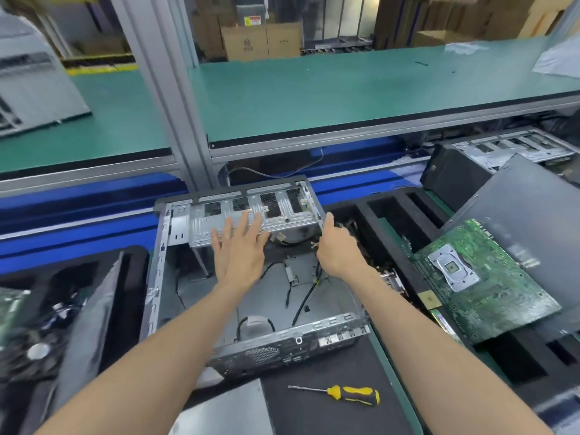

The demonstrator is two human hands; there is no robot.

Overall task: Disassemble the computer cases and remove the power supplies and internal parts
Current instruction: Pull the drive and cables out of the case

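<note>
- Head view: open case point(251, 296) lies mid-bench, screwdriver point(348, 394) in front.
- Left hand point(241, 246), fingers spread flat, at the drive cage point(251, 215).
- Right hand point(337, 246) at the case's right wall; grip unclear.
- Motherboard point(483, 281) lies to the right.

Case point(219, 350) interior open from above; loose cables point(301, 306) cross its floor, drive cage point(251, 221) blocks the far end.

Green-topped shelf point(345, 89) runs across the upper view, on a grey metal post point(163, 89). Cardboard boxes point(260, 40) stacked behind it. Blue rail point(78, 208) below the shelf. Clear plastic bag point(558, 58) lies at the shelf's far right.
</note>
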